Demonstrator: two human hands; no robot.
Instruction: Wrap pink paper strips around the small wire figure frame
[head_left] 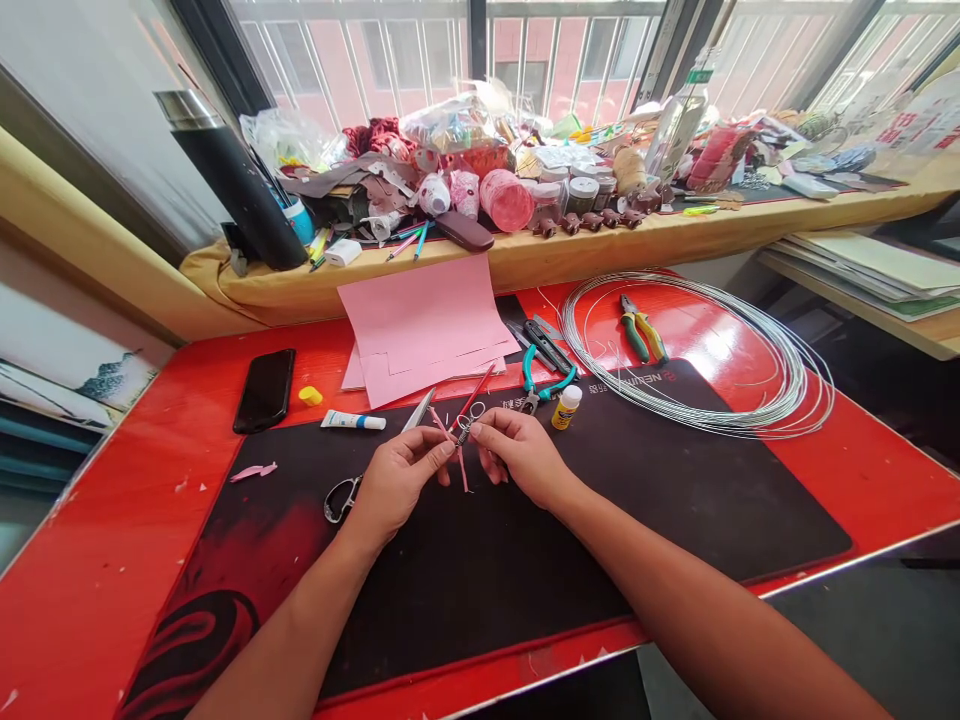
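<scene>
Above the black mat (480, 590), my left hand (401, 477) and my right hand (521, 450) meet at a small wire piece (463, 432) with loops and a dark coiled part. Fingers of both hands pinch it. Narrow pink strips (463, 470) stick up and hang down from it beside my left fingertips. Scissors (343, 498) lie partly behind my left hand. A red pencil-like stick (474, 395) lies just beyond the fingers. To the right of it are teal-handled pliers (547, 380) and a small yellow bottle with a white cap (566, 408).
Pink paper sheets (427, 330), a phone (265, 390), a glue tube (354, 421), a yellow cap (310, 396), a cutter (550, 345), green-yellow pliers (643, 330) and a large wire coil (802, 375) surround the hands. A black thermos (232, 185) stands on the crowded sill (525, 258).
</scene>
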